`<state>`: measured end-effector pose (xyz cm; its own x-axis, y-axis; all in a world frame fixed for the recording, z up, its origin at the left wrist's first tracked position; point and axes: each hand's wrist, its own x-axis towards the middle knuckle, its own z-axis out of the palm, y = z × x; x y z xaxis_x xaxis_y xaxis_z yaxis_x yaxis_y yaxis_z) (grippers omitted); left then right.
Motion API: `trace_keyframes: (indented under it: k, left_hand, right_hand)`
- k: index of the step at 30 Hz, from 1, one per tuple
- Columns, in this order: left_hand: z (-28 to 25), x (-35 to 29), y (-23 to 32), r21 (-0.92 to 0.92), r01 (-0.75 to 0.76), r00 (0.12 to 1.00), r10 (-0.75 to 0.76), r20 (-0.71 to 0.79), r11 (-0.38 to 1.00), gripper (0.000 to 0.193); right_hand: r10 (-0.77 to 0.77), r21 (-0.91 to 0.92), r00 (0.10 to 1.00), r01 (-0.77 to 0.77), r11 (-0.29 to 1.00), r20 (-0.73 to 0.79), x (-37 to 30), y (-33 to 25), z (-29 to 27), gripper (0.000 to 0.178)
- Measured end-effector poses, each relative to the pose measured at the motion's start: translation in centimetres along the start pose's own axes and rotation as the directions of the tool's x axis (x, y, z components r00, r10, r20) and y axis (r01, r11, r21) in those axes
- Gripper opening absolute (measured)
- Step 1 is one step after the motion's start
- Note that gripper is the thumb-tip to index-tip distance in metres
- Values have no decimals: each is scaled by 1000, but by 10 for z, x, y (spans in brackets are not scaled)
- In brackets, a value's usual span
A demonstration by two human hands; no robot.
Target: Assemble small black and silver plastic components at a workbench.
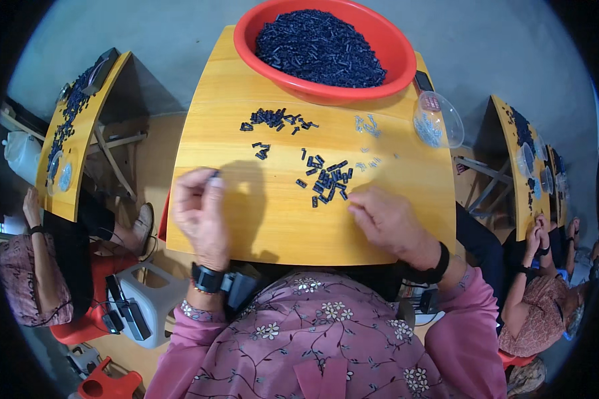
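Note:
My left hand (199, 211) is raised over the left side of the wooden table (299, 243). Its thumb and forefinger pinch a small black plastic piece (215, 174). At the right edge of a loose pile of short black plastic pieces (327, 181), my right hand (387, 219) is closed with curled fingers; whatever they may hold is hidden. Smaller black pieces lie farther back in a heap (273, 118) and in a little cluster (261, 151). To the right are tiny pale silvery parts (367, 125), too small to name, in two groups.
A large red basin (243, 40) full of black pieces stands at the table's far edge. Beside it, a clear plastic bowl (454, 118) holds more tiny pale parts. Other people sit at tables on the left (93, 143) and right (506, 146). A grey stool (156, 292) stands lower left.

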<state>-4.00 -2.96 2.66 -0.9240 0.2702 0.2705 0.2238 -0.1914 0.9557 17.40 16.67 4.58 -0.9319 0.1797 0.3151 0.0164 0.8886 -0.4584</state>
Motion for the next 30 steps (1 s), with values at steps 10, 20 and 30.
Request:
trace_keyframes:
  k: [10,20,30]
  left_hand:
    - [-108,19,-36,-73,58,946,-78,-314,996,18]
    - [-79,17,-33,428,-111,969,193,-152,897,29]
    - [52,-39,-8,358,-350,832,111,544,866,20]
  right_hand:
    - [58,97,998,-56,994,-21,10,-1,7,15]
    - [151,143,985,-137,980,-88,-16,5,-3,15]
    - [294,174,942,-266,948,-163,-17,34,-22,12]
